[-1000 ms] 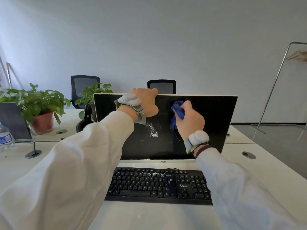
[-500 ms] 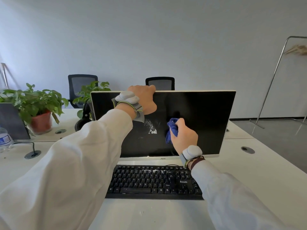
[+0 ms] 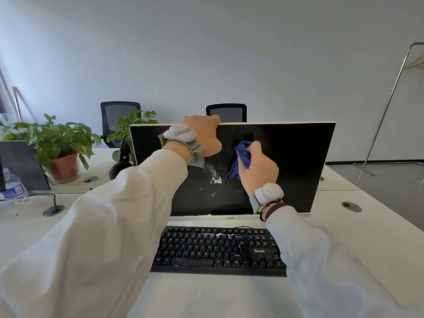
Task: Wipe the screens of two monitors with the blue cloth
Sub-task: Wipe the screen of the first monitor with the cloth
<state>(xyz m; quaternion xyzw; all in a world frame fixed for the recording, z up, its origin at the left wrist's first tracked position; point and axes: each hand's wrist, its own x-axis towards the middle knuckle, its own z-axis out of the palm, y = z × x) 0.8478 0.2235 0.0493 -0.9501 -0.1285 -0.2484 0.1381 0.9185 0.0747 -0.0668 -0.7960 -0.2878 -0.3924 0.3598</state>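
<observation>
Cloth point(image 3: 242, 157): blue, bunched into a wad in my right hand point(image 3: 258, 167) and pressed to the upper middle of the monitor point(image 3: 296, 161) screen, just right of a white smear point(image 3: 214, 175).
Right fingers point(image 3: 255, 146): curled round the wad, with a loose tail of fabric hanging below my palm.
Left fingers point(image 3: 207, 119): hooked over the monitor's top edge, my left hand point(image 3: 203, 136) gripping the frame to brace it.
Handling, cloth: soft and light, with no shape of its own. It is best held gathered as a pad, so fabric rather than knuckles meets the glass.
Handling, monitor: a thin upright panel, likely to rock or tip back under a push. The top edge looks the sound place to hold, and pressure on the glass should be gentle.
Residue: white specks also lie on the top rows of the keyboard point(image 3: 218, 251), which sits on the surface point(image 3: 344, 216) below.
Progress: I judge this first screen part done, with the smear not yet cleared. A dark panel point(image 3: 21, 164) at far left may be the second monitor, but I cannot tell.
</observation>
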